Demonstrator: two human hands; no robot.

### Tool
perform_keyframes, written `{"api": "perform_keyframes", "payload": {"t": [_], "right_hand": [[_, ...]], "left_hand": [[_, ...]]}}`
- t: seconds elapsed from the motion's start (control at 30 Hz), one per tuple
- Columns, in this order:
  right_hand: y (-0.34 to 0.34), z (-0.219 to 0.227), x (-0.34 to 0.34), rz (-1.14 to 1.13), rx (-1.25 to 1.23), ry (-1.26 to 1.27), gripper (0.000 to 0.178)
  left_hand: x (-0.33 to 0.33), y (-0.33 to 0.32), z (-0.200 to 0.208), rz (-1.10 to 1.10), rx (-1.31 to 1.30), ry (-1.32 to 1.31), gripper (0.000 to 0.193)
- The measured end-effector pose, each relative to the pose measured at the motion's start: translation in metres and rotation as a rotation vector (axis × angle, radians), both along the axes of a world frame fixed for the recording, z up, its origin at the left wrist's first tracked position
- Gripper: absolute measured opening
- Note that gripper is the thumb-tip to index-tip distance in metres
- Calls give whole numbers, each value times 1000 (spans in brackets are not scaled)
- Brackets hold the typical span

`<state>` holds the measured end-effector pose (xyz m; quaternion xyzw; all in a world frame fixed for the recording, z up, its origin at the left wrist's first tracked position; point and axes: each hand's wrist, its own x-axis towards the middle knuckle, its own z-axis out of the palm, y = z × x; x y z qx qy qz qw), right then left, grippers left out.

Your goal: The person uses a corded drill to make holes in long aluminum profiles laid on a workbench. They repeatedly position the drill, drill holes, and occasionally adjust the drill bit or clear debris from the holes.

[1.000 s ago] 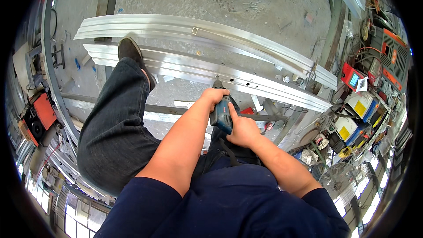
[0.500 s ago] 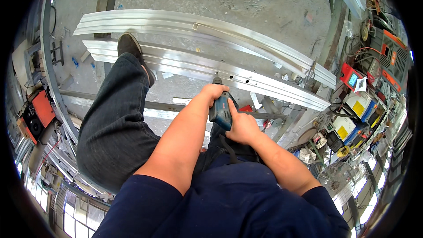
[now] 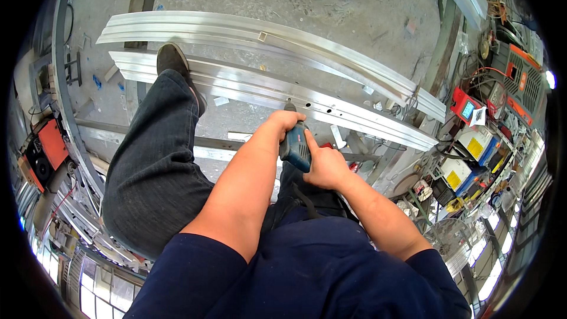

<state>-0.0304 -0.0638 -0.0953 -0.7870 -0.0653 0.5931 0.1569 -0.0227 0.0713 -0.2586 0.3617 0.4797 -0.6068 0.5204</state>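
Observation:
A dark blue power drill (image 3: 297, 151) is gripped in both my hands, its nose pointing away from me. My left hand (image 3: 286, 121) wraps round the front of the drill behind the chuck (image 3: 290, 106). Around the rear grip closes my right hand (image 3: 326, 167), the index finger stretched along the drill's side. The drill tip meets the near silver metal profile (image 3: 366, 123); the bit itself is hard to make out. Just right of the tip, two dark round holes (image 3: 319, 107) show in the profile. My left shoe (image 3: 173, 62) rests on the same profile.
Beyond lies another long silver profile (image 3: 177, 26) with a thin square tube (image 3: 331, 63) along it. Grey steel beams (image 3: 142, 0) run beneath. An orange-grey machine (image 3: 522, 74), a red device with a lit screen (image 3: 468, 108) and cluttered boxes (image 3: 472, 145) stand at the right.
The drill stays against the profile with both hands on it. The whole view has shifted slightly; otherwise little differs.

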Motion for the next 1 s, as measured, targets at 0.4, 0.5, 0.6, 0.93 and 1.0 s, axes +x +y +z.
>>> {"api": "perform_keyframes", "payload": {"t": [0.4, 0.5, 0.6, 0.93, 1.0], "right_hand": [[2, 5, 3, 0, -8, 35, 112], [2, 7, 2, 4, -9, 34, 112], [3, 9, 3, 13, -17, 29, 113], [6, 12, 0, 44, -17, 30, 106], [5, 10, -5, 37, -6, 20, 106]], "left_hand": [[-5, -1, -3, -5, -19, 0, 40], [-7, -2, -4, -4, -22, -4, 40], [-7, -1, -1, -12, -21, -14, 41], [-7, 1, 5, -3, -14, 13, 40], [-10, 1, 2, -1, -26, 10, 40]]}}
